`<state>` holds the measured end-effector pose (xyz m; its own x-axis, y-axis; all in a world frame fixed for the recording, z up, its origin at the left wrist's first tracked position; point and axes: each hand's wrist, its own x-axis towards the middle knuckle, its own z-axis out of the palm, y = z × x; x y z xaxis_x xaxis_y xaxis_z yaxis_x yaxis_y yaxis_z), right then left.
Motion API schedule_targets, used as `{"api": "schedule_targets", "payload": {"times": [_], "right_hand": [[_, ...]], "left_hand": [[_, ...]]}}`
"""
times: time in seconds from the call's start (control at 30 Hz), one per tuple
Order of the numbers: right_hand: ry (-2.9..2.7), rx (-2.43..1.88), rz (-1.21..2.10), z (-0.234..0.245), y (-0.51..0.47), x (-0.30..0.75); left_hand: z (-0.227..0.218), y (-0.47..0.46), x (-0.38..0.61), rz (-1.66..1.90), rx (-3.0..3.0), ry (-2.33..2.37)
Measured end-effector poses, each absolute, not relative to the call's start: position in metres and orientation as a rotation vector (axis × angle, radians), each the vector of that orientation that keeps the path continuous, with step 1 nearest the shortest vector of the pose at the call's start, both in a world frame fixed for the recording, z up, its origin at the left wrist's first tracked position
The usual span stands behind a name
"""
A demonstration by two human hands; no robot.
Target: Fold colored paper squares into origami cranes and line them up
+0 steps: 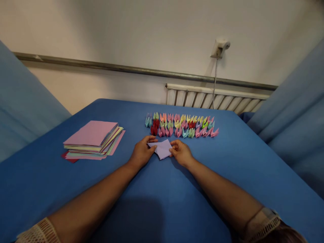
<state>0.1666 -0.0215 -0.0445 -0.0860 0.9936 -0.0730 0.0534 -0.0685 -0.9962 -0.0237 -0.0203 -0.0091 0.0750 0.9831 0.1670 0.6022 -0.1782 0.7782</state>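
Lacy cuffs, hands holding lilac paper

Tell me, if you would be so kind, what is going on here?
A person is holding a piece of folded lavender paper, its sides pinched between the fingers of the left hand and the right hand. Just beyond, small folded figures in many colours stand in close rows on the blue surface. Off to the left lies a stack of coloured paper, pink on top.

Left grip and right grip hold folded lilac paper — colourful folded figures stand in rows beyond.
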Motion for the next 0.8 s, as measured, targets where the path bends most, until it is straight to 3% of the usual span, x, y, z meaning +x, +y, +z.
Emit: {"api": "schedule_targets", "payload": {"times": [0.13, 0.23, 0.37, 0.43, 0.6, 0.8], "right_hand": [[-1.171, -1.250, 1.419, -0.035, -0.020, 0.172], [-1.110, -1.206, 1.482, -0.031, -0.017, 0.177], [-1.221, -1.256, 1.502, -0.031, -0.017, 0.179], [-1.380, -1.381, 1.374, -0.031, -0.019, 0.180], [-1.907, -1.395, 0.652, -0.028, -0.032, 0.186], [-2.130, -1.347, 0.602, -0.032, -0.032, 0.189]], "left_hand": [[0.001, -0.029, -0.025, 1.041, 2.327, 1.375], [0.011, -0.038, -0.022, 0.904, 2.620, 1.092], [0.011, -0.040, -0.019, 0.718, 2.717, 1.058], [0.006, -0.036, -0.019, 0.656, 2.696, 1.117], [-0.007, -0.028, -0.024, 0.523, 2.574, 1.253], [-0.017, -0.023, -0.028, 0.547, 2.470, 1.278]]}}
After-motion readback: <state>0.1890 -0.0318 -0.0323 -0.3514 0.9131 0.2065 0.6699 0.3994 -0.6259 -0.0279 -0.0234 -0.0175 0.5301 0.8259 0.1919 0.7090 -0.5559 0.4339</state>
